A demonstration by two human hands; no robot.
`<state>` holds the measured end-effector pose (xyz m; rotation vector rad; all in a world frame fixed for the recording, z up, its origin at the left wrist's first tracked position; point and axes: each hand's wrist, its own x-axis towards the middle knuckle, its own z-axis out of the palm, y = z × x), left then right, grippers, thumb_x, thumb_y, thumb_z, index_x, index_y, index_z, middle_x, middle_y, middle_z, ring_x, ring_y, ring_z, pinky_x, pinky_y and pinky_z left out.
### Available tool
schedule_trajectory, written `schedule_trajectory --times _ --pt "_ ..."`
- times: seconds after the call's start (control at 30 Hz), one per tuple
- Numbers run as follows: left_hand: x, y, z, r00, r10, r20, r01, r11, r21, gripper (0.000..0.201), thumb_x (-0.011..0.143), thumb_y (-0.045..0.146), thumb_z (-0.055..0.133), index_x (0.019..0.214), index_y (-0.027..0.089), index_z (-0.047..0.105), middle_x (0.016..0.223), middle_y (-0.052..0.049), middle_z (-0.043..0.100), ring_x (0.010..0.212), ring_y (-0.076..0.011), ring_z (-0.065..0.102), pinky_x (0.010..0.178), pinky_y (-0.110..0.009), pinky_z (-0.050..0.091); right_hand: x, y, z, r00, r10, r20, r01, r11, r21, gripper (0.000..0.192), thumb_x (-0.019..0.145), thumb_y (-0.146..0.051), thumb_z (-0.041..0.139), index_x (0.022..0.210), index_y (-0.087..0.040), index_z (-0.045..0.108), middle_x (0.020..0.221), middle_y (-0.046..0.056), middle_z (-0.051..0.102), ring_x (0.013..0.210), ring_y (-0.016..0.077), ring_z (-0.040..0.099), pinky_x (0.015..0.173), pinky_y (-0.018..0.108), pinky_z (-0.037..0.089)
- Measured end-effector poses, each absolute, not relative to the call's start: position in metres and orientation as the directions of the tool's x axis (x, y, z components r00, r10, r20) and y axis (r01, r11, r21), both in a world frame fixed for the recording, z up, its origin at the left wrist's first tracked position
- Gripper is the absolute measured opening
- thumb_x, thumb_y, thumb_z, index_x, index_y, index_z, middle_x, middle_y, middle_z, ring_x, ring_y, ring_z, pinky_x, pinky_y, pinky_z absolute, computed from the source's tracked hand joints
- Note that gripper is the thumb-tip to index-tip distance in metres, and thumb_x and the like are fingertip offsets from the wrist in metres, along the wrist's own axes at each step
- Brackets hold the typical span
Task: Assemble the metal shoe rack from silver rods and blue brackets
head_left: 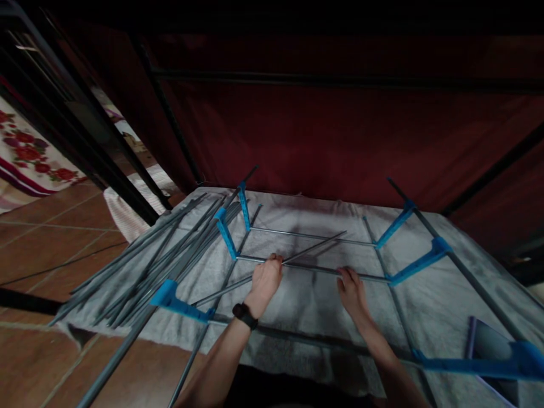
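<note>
My left hand point(267, 277), with a black wristwatch point(245, 316) behind it, is closed around a loose grey metal rod point(317, 247). That rod lies slantwise across a frame of metal rods joined by blue plastic brackets. Beneath it runs the frame's middle crossbar point(314, 267), partly covered by my left hand. At that crossbar, the fingers of my right hand point(352, 290) are curled onto the metal near its right part. Left of my hands stand blue brackets point(226, 235), and another bracket point(419, 263) joins the crossbar's right end.
Several loose grey rods point(178, 258) lie in a pile at left on the grey cloth point(306, 309). A flat dark tablet-like object point(488, 340) rests at the right. Dark red fabric point(323, 136) and black metal bars point(168, 119) rise behind. Brown floor tiles point(38, 362) show at left.
</note>
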<state>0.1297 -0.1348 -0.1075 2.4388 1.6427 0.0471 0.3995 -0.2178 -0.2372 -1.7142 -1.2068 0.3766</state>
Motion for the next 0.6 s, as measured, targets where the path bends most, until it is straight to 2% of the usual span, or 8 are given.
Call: schedule_trajectory --times 0.13,0.23,0.37,0.47,0.6 --pt "0.13 -0.125 -0.1 0.342 0.938 -0.049 0.927 -0.329 0.18 0.035 0.099 0.013 0.034 0.119 0.016 0.063 0.122 -0.014 0.064 0.097 -0.021 0.071 0.081 -0.031 0.053 0.416 -0.217 -0.231 0.44 0.844 0.306 0.688 -0.097 -0.72 0.033 0.08 -0.031 0.053 0.107 -0.022 0.071 0.117 0.013 0.064 0.116 0.0302 0.055 0.111 0.055 0.037" --pt "0.143 -0.124 -0.092 0.328 0.942 -0.07 0.932 -0.311 0.185 0.038 0.098 0.01 0.032 0.118 0.014 0.063 0.117 -0.016 0.065 0.099 -0.0232 0.071 0.08 -0.033 0.053 0.435 -0.229 -0.226 0.464 0.831 0.306 0.693 -0.125 -0.71 0.037 0.082 -0.038 0.049 0.108 -0.02 0.07 0.114 0.013 0.064 0.115 0.0287 0.055 0.109 0.049 0.041" --pt "0.159 -0.129 -0.09 0.324 0.943 -0.075 0.933 -0.305 0.193 0.04 0.099 0.011 0.028 0.12 0.01 0.062 0.114 -0.019 0.066 0.099 -0.0253 0.071 0.082 -0.035 0.054 0.459 -0.264 -0.223 0.577 0.771 0.27 0.662 -0.249 -0.706 0.047 0.083 -0.048 0.048 0.114 -0.018 0.067 0.118 0.014 0.061 0.111 0.0288 0.055 0.107 0.049 0.042" --pt "0.153 -0.131 -0.094 0.254 0.964 -0.08 0.956 -0.238 0.171 0.042 0.097 0.008 0.028 0.121 0.008 0.063 0.12 -0.022 0.063 0.1 -0.0253 0.07 0.082 -0.035 0.055 0.479 -0.294 -0.224 0.672 0.696 0.253 0.618 -0.339 -0.71 0.058 0.079 -0.054 0.05 0.122 -0.016 0.064 0.122 0.016 0.056 0.109 0.0309 0.056 0.104 0.051 0.044" --pt "0.125 -0.123 -0.098 0.103 0.994 -0.034 0.986 -0.097 0.138 0.044 0.096 0.007 0.029 0.118 0.008 0.067 0.129 -0.024 0.057 0.109 -0.0278 0.065 0.085 -0.035 0.054 0.511 -0.316 -0.227 0.817 0.556 0.151 0.434 -0.423 -0.795 0.072 0.071 -0.057 0.062 0.131 -0.018 0.057 0.124 0.016 0.054 0.103 0.0305 0.059 0.097 0.05 0.048"
